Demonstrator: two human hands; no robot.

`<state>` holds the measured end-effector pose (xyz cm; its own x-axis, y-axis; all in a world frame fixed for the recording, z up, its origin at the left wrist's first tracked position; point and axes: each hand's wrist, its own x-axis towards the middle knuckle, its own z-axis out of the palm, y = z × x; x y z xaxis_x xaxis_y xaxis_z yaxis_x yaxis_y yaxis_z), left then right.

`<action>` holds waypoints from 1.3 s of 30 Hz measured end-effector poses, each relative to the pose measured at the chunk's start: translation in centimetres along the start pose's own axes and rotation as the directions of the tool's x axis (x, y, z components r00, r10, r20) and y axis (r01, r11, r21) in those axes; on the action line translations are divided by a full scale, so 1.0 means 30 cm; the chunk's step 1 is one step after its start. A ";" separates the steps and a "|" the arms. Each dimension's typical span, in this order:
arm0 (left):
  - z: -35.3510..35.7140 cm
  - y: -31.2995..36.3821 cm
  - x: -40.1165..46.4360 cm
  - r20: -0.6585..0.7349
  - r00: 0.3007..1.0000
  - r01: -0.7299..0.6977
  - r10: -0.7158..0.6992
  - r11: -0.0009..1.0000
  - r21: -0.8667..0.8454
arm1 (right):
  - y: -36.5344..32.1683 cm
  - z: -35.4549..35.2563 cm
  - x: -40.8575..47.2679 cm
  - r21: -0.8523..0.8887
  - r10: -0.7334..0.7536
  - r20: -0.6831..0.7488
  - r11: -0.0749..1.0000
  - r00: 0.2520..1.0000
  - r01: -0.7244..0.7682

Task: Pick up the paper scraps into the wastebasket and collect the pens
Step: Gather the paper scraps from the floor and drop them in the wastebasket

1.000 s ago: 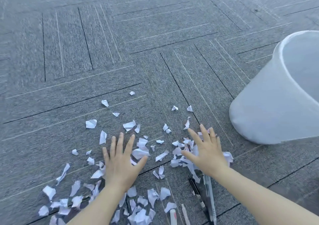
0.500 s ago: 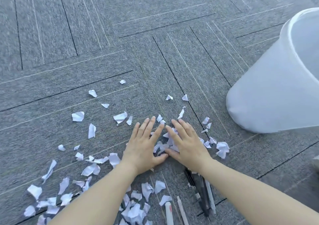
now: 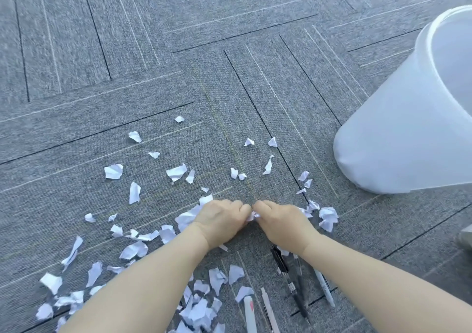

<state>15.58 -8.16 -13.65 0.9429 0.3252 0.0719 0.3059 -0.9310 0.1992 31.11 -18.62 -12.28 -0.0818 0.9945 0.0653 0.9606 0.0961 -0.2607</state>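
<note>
Several white paper scraps (image 3: 176, 172) lie strewn over the grey carpet, thickest at the lower left. My left hand (image 3: 221, 219) and my right hand (image 3: 279, 221) are curled side by side on the floor, fingertips touching, with scraps bunched between and under them. Scraps poke out by my left hand's knuckles and beside my right hand (image 3: 328, 217). Black pens (image 3: 293, 279) and a white pen (image 3: 323, 288) lie under my right forearm. Two more white pens (image 3: 250, 314) sit at the bottom edge. The white translucent wastebasket (image 3: 398, 138) stands at the right.
Grey carpet tiles (image 3: 229, 51) with dark seams stretch away from the scraps. A grey object (image 3: 466, 238) shows at the right edge, below the wastebasket.
Both hands went from flat and spread apart to drawn together and curled, raking scraps into a bunch between them. The view moved closer to the floor.
</note>
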 end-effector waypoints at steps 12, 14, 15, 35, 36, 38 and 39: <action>-0.584 0.184 0.391 -0.144 0.710 0.132 -0.689 0.331 -0.934 | 0.027 -0.627 0.195 0.629 0.639 -0.448 0.722 0.625 -0.287; -0.716 0.272 0.542 -0.189 0.750 -0.035 -0.634 0.247 -0.968 | 0.076 -0.810 0.180 0.663 0.694 -0.558 0.703 0.456 -0.258; -0.771 0.319 0.615 -0.204 0.770 -0.092 -0.605 0.210 -0.973 | 0.110 -0.892 0.159 0.668 0.705 -0.601 0.702 0.377 -0.248; -0.824 0.519 0.985 -0.015 0.909 0.089 -0.417 0.228 -0.970 | 0.328 -1.115 -0.030 0.799 0.873 -0.415 0.484 0.256 -0.357; -0.828 0.480 0.945 -0.081 0.889 0.033 -0.450 0.240 -0.970 | 0.281 -1.108 0.009 0.787 0.836 -0.456 0.538 0.304 -0.301; -0.811 0.380 0.844 -0.201 0.853 -0.020 -0.483 0.353 -0.935 | 0.178 -1.055 0.100 0.768 0.761 -0.485 0.606 0.431 -0.206; -0.780 0.330 0.794 -0.229 0.840 -0.009 -0.492 0.408 -0.913 | 0.133 -1.013 0.140 0.757 0.722 -0.483 0.629 0.496 -0.178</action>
<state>37.98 -5.77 12.89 0.6111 0.7693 0.1861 -0.0043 -0.2319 0.9727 42.67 -15.31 16.24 0.7807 0.5431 0.3091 0.4173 -0.0849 -0.9048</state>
